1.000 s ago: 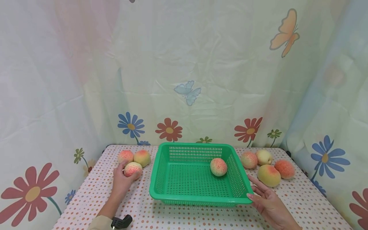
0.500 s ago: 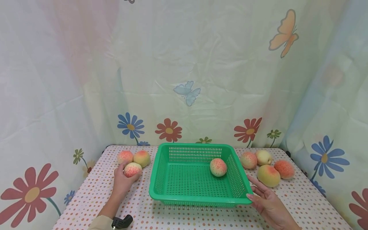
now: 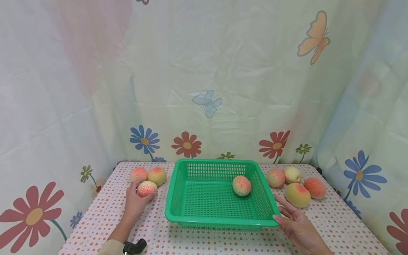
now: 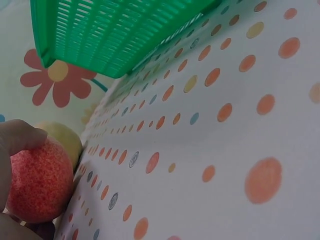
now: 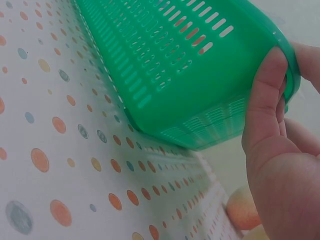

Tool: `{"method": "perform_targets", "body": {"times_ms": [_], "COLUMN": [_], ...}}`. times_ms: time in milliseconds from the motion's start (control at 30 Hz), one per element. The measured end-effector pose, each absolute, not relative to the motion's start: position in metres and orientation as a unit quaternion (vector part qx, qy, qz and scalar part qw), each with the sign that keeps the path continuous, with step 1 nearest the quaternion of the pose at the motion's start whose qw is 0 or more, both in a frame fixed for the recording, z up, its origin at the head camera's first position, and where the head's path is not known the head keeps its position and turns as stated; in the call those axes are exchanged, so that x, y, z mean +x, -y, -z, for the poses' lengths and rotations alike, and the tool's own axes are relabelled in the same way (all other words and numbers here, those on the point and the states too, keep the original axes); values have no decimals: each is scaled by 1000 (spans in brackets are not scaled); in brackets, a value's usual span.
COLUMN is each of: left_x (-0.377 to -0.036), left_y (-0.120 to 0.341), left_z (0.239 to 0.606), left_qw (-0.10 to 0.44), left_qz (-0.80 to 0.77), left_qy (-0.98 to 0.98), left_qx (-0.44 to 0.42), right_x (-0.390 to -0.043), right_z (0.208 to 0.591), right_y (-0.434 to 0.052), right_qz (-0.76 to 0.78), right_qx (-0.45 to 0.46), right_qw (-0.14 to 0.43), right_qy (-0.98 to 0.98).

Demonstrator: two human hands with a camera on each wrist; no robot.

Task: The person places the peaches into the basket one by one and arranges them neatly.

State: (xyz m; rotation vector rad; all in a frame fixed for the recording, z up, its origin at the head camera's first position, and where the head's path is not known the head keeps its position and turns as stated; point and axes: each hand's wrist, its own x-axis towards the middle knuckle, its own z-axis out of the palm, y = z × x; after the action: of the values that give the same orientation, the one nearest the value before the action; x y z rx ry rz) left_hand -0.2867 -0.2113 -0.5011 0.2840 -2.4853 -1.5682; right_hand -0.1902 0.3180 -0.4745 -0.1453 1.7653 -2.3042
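Observation:
My left hand (image 3: pixel 135 202) grips a speckled pink-and-cream peach (image 3: pixel 147 188) at the left of the table, thumb on one side and fingers on the other. The left wrist view shows that peach (image 4: pixel 41 182) close up, red and grainy. Just behind it sit a pinkish peach (image 3: pixel 138 174) and a yellow-red peach (image 3: pixel 157 176). At the right front corner of the green plastic basket (image 3: pixel 220 222), my right hand (image 3: pixel 296 224) pinches the rim between thumb and fingers, as the right wrist view also shows. Inside the basket, toward its right side, lies one speckled peach (image 3: pixel 242 186).
Right of the basket is a group of fruit: a speckled peach (image 3: pixel 275 177), a pale yellow one (image 3: pixel 292 174), a yellow-red peach (image 3: pixel 298 195) and an orange-red one (image 3: pixel 315 187). A dotted cloth (image 3: pixel 191 242) covers the table. A flower-printed curtain (image 3: pixel 239 88) hangs behind.
Almost nothing differs. The whole head view has shifted by a few pixels; both hands keep their holds on the peach and the basket rim.

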Motion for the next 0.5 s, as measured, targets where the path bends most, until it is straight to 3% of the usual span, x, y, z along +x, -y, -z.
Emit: {"method": "perform_targets", "body": {"times_ms": [500], "left_x": [-282], "left_y": [211], "left_z": [495], "left_qw": [95], "left_qz": [531], "left_qy": [839], "left_qx": [79], "right_x": [-191], "right_z": [476], "right_y": [-320], "right_qz": [791], "right_qx": [-56], "right_qw": [124], "right_qy": [-597]}}
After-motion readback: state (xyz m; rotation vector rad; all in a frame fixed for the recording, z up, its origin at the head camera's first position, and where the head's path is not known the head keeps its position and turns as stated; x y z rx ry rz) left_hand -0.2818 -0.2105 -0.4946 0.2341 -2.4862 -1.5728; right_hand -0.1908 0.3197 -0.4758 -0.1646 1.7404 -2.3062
